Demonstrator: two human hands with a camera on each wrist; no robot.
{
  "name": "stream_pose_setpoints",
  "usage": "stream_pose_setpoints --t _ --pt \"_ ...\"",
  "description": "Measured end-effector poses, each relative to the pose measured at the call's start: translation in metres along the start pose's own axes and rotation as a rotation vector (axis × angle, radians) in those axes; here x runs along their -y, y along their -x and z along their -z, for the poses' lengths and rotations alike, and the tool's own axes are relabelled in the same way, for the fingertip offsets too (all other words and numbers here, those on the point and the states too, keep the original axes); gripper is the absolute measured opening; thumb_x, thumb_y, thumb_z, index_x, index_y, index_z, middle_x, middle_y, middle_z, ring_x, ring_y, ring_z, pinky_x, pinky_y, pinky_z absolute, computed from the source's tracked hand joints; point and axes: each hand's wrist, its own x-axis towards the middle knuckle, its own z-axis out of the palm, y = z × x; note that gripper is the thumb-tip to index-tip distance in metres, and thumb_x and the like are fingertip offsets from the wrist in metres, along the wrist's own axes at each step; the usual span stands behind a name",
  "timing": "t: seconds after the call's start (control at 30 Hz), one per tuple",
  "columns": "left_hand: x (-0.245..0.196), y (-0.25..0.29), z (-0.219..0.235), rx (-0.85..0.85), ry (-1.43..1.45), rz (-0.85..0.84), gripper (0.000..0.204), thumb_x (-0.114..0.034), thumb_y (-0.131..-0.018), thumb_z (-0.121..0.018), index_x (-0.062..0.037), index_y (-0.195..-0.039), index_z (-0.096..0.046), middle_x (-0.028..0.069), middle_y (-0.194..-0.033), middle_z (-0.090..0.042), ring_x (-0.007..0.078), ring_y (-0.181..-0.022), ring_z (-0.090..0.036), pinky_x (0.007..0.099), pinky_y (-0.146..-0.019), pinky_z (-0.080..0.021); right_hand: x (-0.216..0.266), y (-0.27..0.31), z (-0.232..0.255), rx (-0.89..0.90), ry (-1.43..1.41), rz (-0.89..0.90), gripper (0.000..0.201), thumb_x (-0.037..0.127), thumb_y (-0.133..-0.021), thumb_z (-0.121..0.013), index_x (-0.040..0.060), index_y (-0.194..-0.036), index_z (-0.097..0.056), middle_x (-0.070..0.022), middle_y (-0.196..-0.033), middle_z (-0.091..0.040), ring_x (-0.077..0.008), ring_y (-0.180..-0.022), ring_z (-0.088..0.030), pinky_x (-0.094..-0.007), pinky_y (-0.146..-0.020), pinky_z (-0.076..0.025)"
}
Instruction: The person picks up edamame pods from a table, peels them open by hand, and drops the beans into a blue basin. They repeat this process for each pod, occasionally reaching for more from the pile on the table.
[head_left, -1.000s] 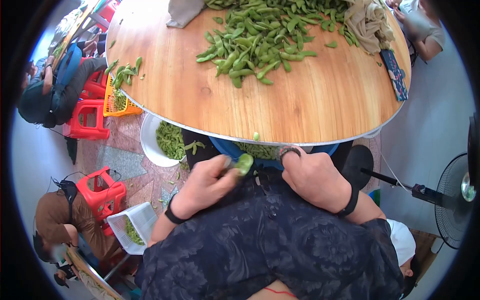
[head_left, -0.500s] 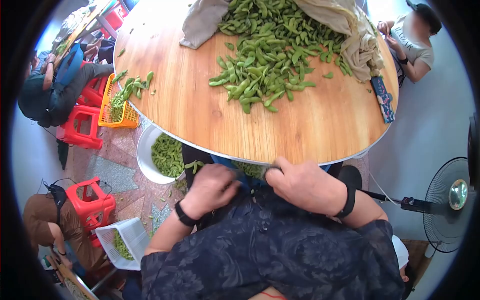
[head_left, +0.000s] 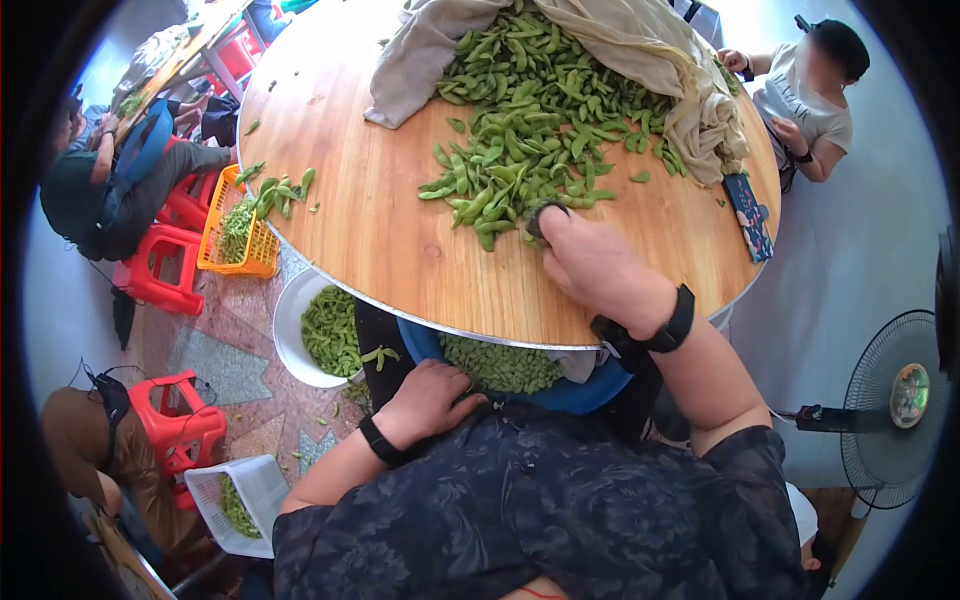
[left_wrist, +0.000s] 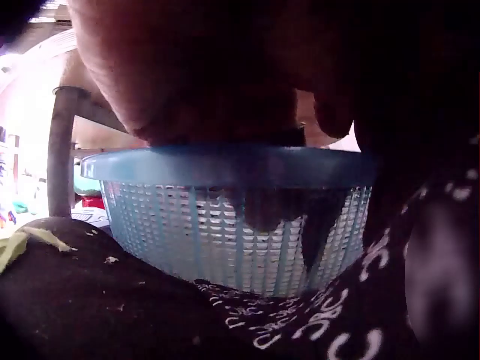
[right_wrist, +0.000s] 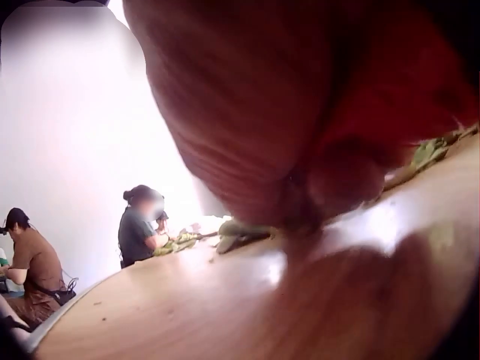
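A heap of green edamame pods spreads over the round wooden table. My right hand reaches onto the tabletop, its fingers bent down at the heap's near edge; a dark band wraps its thumb. Its fingertips are hidden, so I cannot tell whether a pod is pinched. In the right wrist view pods lie right beside the fingers. My left hand rests with relaxed fingers at the near rim of a blue basket in the lap. Shelled beans fill the basket.
A beige cloth covers the heap's back, with a patterned case near the table's right edge. A white bucket of pods, yellow basket and red stools stand left; a fan stands right.
My right hand has moved from above the lap forward to the pods on the table. The left hand has lowered to the basket's rim; the opened pod it held earlier no longer shows.
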Motion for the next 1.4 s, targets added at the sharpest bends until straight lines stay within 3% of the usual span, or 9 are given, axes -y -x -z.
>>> stream_pose_setpoints --t 0.2,0.4,0.57,0.63,0.77,1.1,1.2,1.27,1.4 --pt "-0.032 0.003 0.045 -0.283 0.762 0.070 0.018 -0.017 -0.094 -0.057 -0.0002 -0.094 -0.064 0.0060 -0.075 -0.058 0.0147 -0.066 -0.056 0.0287 -0.060 -0.046 0.020 0.031 0.030 0.039 -0.108 0.199 0.016 0.008 -0.078 -0.062 0.0037 -0.092 -0.053 -0.0162 -0.080 -0.060 -0.0339 -0.061 -0.059 -0.0409 -0.051 -0.048" --pt "-0.062 -0.044 0.092 0.093 1.317 0.376 0.034 -0.033 -0.102 -0.042 -0.0061 -0.089 -0.057 -0.0016 -0.071 -0.054 0.0051 -0.065 -0.051 0.0206 -0.057 -0.040 0.040 0.042 0.050 0.091 -0.066 0.580 0.016 0.007 -0.077 -0.061 0.0072 -0.092 -0.056 -0.0072 -0.084 -0.059 -0.0237 -0.055 -0.060 -0.0329 -0.046 -0.048" --pt "-0.070 -0.057 0.064 0.057 1.497 0.167 0.031 -0.033 -0.103 -0.043 -0.0076 -0.090 -0.053 -0.0044 -0.067 -0.047 0.0047 -0.059 -0.040 0.0191 -0.055 -0.034 0.026 0.064 0.029 -0.075 -0.230 0.280 0.019 0.000 -0.079 -0.056 0.0026 -0.098 -0.056 -0.0108 -0.090 -0.062 -0.0281 -0.059 -0.060 -0.0350 -0.052 -0.048" --pt "-0.070 -0.058 0.055 0.015 1.423 0.156 0.027 -0.031 -0.102 -0.044 -0.0071 -0.091 -0.052 -0.0027 -0.069 -0.048 0.0059 -0.059 -0.042 0.0199 -0.055 -0.034 0.022 0.073 0.023 -0.042 -0.599 -0.039 0.015 0.009 -0.083 -0.055 0.0013 -0.094 -0.048 -0.0172 -0.076 -0.057 -0.0384 -0.061 -0.056 -0.0416 -0.053 -0.045" --pt "-0.076 -0.055 0.045 -0.111 1.155 0.140 0.019 -0.022 -0.101 -0.048 -0.0060 -0.092 -0.051 -0.0019 -0.070 -0.050 0.0078 -0.058 -0.043 0.0225 -0.054 -0.036 0.024 0.080 0.002 0.090 -0.803 -0.079 0.013 0.004 -0.083 -0.046 -0.0014 -0.093 -0.039 -0.0232 -0.071 -0.053 -0.0454 -0.066 -0.053 -0.0486 -0.058 -0.041" --pt "-0.087 -0.050 0.047 -0.481 0.140 -0.199 0.012 -0.007 -0.094 -0.056 -0.0004 -0.085 -0.051 0.0045 -0.066 -0.048 0.0131 -0.059 -0.048 0.0312 -0.054 -0.040 0.027 0.092 -0.002 0.209 -0.737 -0.116 0.012 0.001 -0.087 -0.046 0.0012 -0.100 -0.046 -0.0145 -0.079 -0.052 -0.0326 -0.072 -0.055 -0.0386 -0.066 -0.044" --pt "-0.084 -0.043 0.054 -0.241 0.755 -0.017 0.012 -0.009 -0.095 -0.055 -0.0009 -0.088 -0.053 0.0023 -0.068 -0.048 0.0124 -0.057 -0.046 0.0297 -0.052 -0.039 0.030 0.095 -0.011 0.126 -0.804 0.018 0.016 0.004 -0.085 -0.048 -0.0011 -0.097 -0.040 -0.0230 -0.069 -0.051 -0.0461 -0.064 -0.053 -0.0482 -0.055 -0.042" --pt "-0.085 -0.043 0.070 0.140 1.718 0.311 0.013 -0.014 -0.097 -0.054 -0.0019 -0.094 -0.057 -0.0007 -0.072 -0.048 0.0087 -0.055 -0.042 0.0260 -0.050 -0.037 0.038 0.093 -0.005 0.007 -0.675 0.133 0.016 0.004 -0.083 -0.051 0.0002 -0.097 -0.044 -0.0210 -0.067 -0.052 -0.0427 -0.061 -0.055 -0.0461 -0.052 -0.045" --pt "-0.062 -0.053 0.065 0.353 1.964 0.249 0.018 -0.017 -0.099 -0.052 -0.0014 -0.102 -0.059 -0.0014 -0.072 -0.049 0.0075 -0.057 -0.042 0.0254 -0.051 -0.038 0.025 0.076 0.016 0.037 -0.248 0.443 0.018 0.003 -0.080 -0.055 0.0018 -0.097 -0.046 -0.0186 -0.065 -0.053 -0.0386 -0.059 -0.058 -0.0429 -0.050 -0.048"
